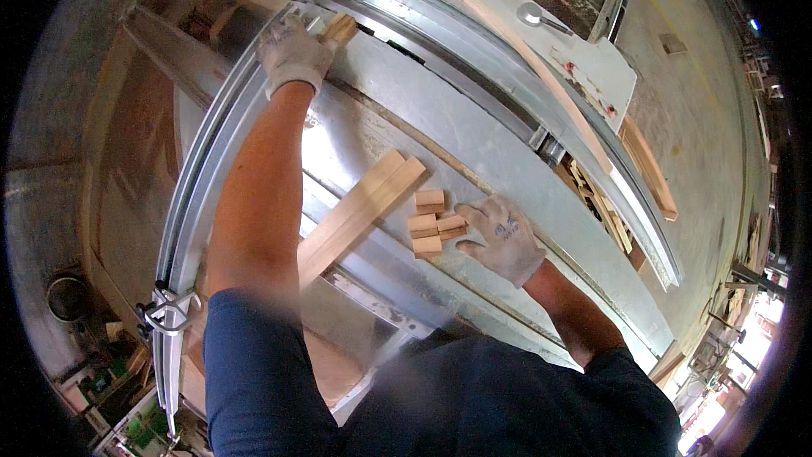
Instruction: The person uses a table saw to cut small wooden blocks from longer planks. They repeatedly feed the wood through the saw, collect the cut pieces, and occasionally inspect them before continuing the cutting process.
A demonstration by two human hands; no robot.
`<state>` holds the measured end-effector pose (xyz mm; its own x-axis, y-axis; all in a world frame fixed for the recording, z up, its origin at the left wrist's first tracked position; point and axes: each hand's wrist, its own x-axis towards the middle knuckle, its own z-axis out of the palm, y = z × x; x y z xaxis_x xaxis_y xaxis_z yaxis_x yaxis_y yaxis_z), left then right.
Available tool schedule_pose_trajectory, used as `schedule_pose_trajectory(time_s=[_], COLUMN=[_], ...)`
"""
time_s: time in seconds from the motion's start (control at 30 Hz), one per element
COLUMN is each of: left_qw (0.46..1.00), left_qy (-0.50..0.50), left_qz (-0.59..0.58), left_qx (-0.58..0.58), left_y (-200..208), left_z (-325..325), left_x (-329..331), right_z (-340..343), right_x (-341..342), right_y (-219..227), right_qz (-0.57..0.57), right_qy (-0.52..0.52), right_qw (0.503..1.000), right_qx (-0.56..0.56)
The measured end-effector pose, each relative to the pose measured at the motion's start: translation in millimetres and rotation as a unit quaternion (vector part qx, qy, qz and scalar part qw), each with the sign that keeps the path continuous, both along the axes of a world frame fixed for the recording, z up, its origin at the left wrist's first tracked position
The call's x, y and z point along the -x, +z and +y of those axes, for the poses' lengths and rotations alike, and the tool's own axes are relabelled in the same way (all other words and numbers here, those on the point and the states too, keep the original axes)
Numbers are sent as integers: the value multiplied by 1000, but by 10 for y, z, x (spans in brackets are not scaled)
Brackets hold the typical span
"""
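My left hand [294, 52], in a pale work glove, is at the far end of the metal fence [222, 123]. Its fingers curl over the fence, by a short wooden piece [339, 30] that they seem to hold; the fingertips are partly hidden. My right hand [505, 241], also gloved, rests low over the metal machine table [474, 131]. Its thumb and fingers are spread beside several small wooden blocks [425, 245], and the nearest block [452, 226] lies close to the fingertips. Two wooden strips [364, 213] lie side by side between my arms.
A sliding metal rail [474, 25] runs along the far right, with a long thin wooden strip [541, 68] on it. Beyond stands a white machine panel [592, 68] with a knob. Wood offcuts [600, 203] lie below the rail. A metal clamp [169, 311] sits on the fence's near end.
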<state>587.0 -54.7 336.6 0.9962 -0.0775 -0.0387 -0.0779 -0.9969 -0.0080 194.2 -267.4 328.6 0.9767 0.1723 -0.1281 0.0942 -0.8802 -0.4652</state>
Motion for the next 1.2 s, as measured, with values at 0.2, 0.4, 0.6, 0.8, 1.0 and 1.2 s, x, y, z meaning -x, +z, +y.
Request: schedule_pose_trajectory(time_s=[0.2, 0.4, 0.6, 0.8, 1.0, 1.2], left_qw=[991, 999, 995, 998, 998, 998], left_qy=[-24, -30, 12, -4, -50, -37], left_qz=[-45, 22, 65, -24, -17, 50], left_qx=[122, 1, 79, 56, 20, 15], left_y=[128, 155, 105, -56, -184, -643], left_z=[175, 378, 385, 145, -158, 113], left_x=[371, 1039, 873, 733, 328, 73], right_z=[-145, -135, -150, -160, -154, -126], right_x=[467, 698, 690, 675, 688, 638], right_y=[19, -243, -224, -221, -173, -229], right_qz=[-94, -190, -196, -196, -136, -165], right_qy=[-36, -19, -19, -19, -26, -16], right_qw=[994, 981, 980, 980, 990, 985], right_qx=[-32, -11, -20, -27, -6, -38])
